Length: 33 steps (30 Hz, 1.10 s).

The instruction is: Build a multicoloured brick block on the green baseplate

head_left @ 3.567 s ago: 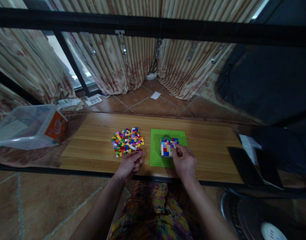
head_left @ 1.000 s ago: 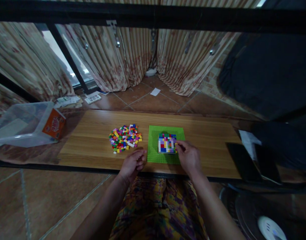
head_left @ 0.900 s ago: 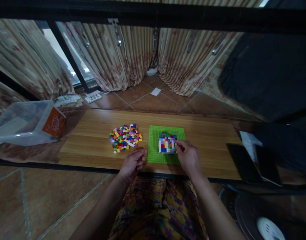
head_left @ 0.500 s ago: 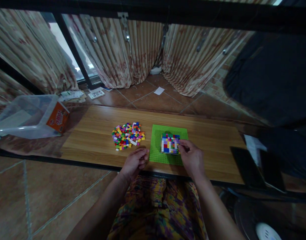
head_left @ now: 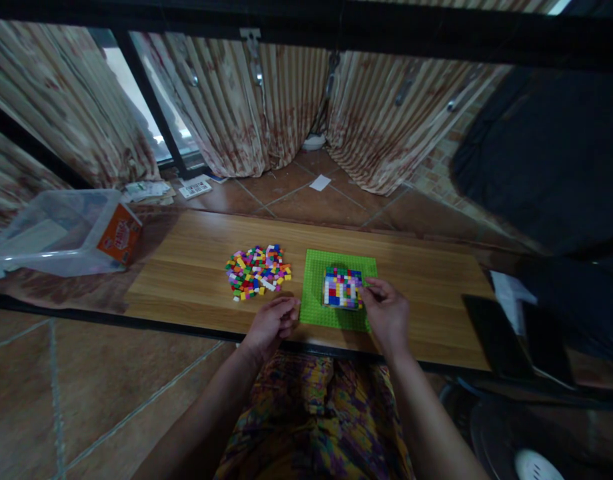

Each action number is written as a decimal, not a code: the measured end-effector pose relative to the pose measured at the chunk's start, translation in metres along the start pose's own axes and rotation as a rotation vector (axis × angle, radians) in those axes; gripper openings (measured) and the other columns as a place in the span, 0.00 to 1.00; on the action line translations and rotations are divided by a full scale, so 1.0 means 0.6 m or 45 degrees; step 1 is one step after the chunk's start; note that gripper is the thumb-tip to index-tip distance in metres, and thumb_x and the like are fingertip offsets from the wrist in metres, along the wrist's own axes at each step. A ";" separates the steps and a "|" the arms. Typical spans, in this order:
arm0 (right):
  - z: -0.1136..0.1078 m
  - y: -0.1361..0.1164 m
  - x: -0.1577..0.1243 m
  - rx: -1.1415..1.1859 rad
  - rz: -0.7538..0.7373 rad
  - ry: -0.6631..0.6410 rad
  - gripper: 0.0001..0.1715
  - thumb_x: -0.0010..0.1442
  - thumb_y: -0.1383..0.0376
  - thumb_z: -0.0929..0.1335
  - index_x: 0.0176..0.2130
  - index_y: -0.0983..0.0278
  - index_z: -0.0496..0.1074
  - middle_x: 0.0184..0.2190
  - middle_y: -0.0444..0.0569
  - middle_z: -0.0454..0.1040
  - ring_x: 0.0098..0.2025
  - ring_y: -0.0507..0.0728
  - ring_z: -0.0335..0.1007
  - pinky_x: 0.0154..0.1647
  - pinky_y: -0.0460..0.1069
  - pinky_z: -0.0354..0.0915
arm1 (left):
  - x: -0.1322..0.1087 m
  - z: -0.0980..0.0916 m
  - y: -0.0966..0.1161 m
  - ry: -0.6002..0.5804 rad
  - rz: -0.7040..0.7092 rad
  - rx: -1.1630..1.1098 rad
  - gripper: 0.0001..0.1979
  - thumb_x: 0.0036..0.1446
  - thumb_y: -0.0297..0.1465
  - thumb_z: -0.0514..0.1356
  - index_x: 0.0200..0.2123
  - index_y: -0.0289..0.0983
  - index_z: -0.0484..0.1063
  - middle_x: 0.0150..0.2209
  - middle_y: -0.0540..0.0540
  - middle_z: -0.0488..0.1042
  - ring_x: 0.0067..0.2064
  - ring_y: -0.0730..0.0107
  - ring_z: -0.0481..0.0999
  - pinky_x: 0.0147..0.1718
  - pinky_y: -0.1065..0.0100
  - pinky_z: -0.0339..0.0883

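Observation:
A block built of many coloured toy bricks (head_left: pixel 342 289) stands on a green studded baseplate (head_left: pixel 313 280). My right hand (head_left: pixel 386 308) is at the block's right side, thumb and forefinger pinched together at its edge. Whether a small brick is between those fingertips is too small to tell. My left hand (head_left: pixel 273 323) rests by the baseplate's left edge with its fingers curled in; what they hold, if anything, is hidden. Left of the baseplate, a heap of loose toy bricks (head_left: pixel 256 272) in mixed colours lies on the wooden tabletop (head_left: pixel 426 293).
A clear plastic bin (head_left: pixel 61 250) with an orange label stands at the far left. Dark flat objects (head_left: pixel 496 337) and white paper (head_left: pixel 507 292) lie at the right end. Curtains (head_left: pixel 286 107) hang behind, and a dark-clothed person (head_left: pixel 556 167) is at right.
The view has shifted very slightly. My right hand stays at the block's right edge with a small shift of its fingers; my left hand has not visibly moved.

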State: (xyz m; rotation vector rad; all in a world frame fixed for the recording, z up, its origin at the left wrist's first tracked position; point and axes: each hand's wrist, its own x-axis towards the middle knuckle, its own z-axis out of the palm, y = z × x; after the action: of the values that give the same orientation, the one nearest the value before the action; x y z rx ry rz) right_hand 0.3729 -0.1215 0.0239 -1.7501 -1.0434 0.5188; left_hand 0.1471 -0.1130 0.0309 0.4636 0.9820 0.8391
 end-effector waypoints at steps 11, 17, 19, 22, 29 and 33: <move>0.001 -0.002 0.009 0.006 0.047 -0.018 0.21 0.50 0.55 0.71 0.40 0.66 0.75 0.28 0.52 0.79 0.27 0.57 0.74 0.30 0.51 0.68 | 0.005 0.000 -0.004 -0.027 0.007 0.006 0.10 0.51 0.33 0.66 0.30 0.32 0.70 0.22 0.55 0.63 0.16 0.88 0.49 0.14 0.80 0.38; -0.004 -0.002 0.009 -0.053 -0.003 0.007 0.22 0.51 0.55 0.71 0.42 0.67 0.74 0.28 0.52 0.79 0.29 0.58 0.75 0.33 0.52 0.68 | 0.004 -0.005 -0.008 0.021 -0.043 -0.150 0.08 0.57 0.32 0.63 0.36 0.32 0.73 0.25 0.49 0.71 0.21 0.83 0.66 0.19 0.79 0.60; -0.003 -0.012 -0.004 -0.041 -0.045 0.072 0.22 0.54 0.54 0.70 0.43 0.66 0.74 0.29 0.52 0.79 0.31 0.58 0.75 0.35 0.53 0.68 | 0.001 -0.009 -0.006 0.005 -0.068 -0.211 0.10 0.60 0.34 0.61 0.38 0.31 0.74 0.30 0.44 0.76 0.28 0.76 0.75 0.29 0.75 0.70; 0.009 -0.039 -0.041 0.027 -0.197 -0.003 0.17 0.59 0.54 0.67 0.41 0.64 0.76 0.36 0.53 0.80 0.37 0.58 0.75 0.41 0.53 0.69 | -0.002 -0.016 -0.002 -0.070 -0.086 -0.285 0.16 0.63 0.39 0.58 0.41 0.30 0.73 0.39 0.35 0.78 0.39 0.66 0.80 0.40 0.67 0.74; 0.076 -0.084 -0.125 -0.119 -0.565 -0.647 0.15 0.65 0.64 0.62 0.44 0.58 0.77 0.41 0.49 0.78 0.44 0.57 0.72 0.48 0.53 0.67 | 0.002 -0.025 -0.002 -0.118 -0.112 -0.339 0.21 0.64 0.44 0.54 0.43 0.31 0.73 0.37 0.39 0.78 0.34 0.70 0.78 0.37 0.69 0.73; 0.108 -0.080 -0.136 -0.259 -0.641 -0.732 0.15 0.64 0.66 0.63 0.46 0.59 0.76 0.43 0.50 0.76 0.47 0.59 0.70 0.51 0.54 0.66 | 0.005 -0.031 -0.005 -0.143 -0.132 -0.318 0.23 0.65 0.46 0.51 0.44 0.33 0.73 0.34 0.43 0.76 0.29 0.72 0.76 0.29 0.72 0.70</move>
State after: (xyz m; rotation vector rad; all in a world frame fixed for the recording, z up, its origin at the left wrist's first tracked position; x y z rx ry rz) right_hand 0.2616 -0.1487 0.0308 -1.4476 -1.9339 0.6197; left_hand 0.1333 -0.1125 0.0180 0.2406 0.7788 0.8203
